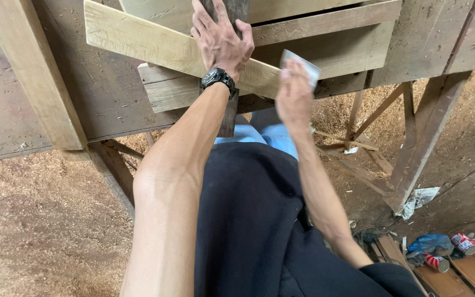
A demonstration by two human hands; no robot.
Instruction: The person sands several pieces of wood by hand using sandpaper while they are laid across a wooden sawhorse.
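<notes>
Handwork at a worn wooden table (pixel 83 99), seen from above. Pressing the left hand (pixel 221 41) flat, fingers spread and apart, onto a pale plank (pixel 138 41) lying slantwise across the table top, and pinning it there rather than gripping it. Wearing a black wristwatch (pixel 218 77) just near of that hand. Crossing under the plank, a dark narrow board (pixel 229 118) and sticking out over the near table edge. Pinching a small pale sheet (pixel 302 65) in the right hand (pixel 294 96), fingers closed together on it, and holding it against the near right end of the plank, just right of the left hand. Blurring slightly at the right hand.

Judging by the look of things: plank already laid and steadied, sheet already at the wood, so seemingly in the middle of working that end. Not possible to tell how much of the surface is treated, since the plank is looking evenly pale along its length.

Lying on the sawdust floor (pixel 39 220) at the near right, well apart from the hands: red cans (pixel 464 243), a blue bag (pixel 430 242) and crumpled paper (pixel 421 198).
</notes>
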